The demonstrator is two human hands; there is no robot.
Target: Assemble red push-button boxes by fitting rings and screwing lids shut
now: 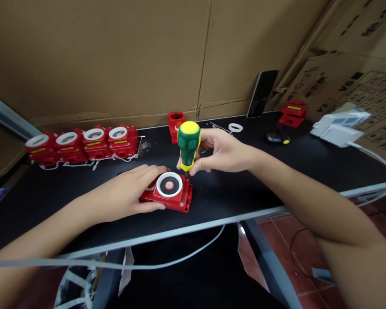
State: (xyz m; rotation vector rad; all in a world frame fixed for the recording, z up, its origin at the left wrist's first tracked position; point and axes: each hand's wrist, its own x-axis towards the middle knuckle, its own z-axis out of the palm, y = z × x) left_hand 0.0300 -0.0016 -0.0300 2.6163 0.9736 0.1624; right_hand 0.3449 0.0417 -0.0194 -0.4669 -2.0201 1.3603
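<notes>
A red box-shaped device (pixel 172 205) with a white ring round a black disc lies on the black tabletop. My left hand (pixel 133 189) grips its left end, fingers over the far side and thumb along the near side. My right hand (pixel 217 150) is closed round a screwdriver (pixel 189 143) with a green and yellow handle. The screwdriver stands nearly upright, its tip at the device's far right corner. Whether a screw sits under the tip I cannot tell. A screw head (pixel 182 204) shows at the near right corner.
Several similar red devices (pixel 94 146) with white cords stand in a row at the left. Behind are a red housing (pixel 176 122), a white ring (pixel 235 128) and a phone (pixel 262 94). At the right lie red parts (pixel 292 113), a black object (pixel 274 137) and a white adapter (pixel 337 128) with its cable.
</notes>
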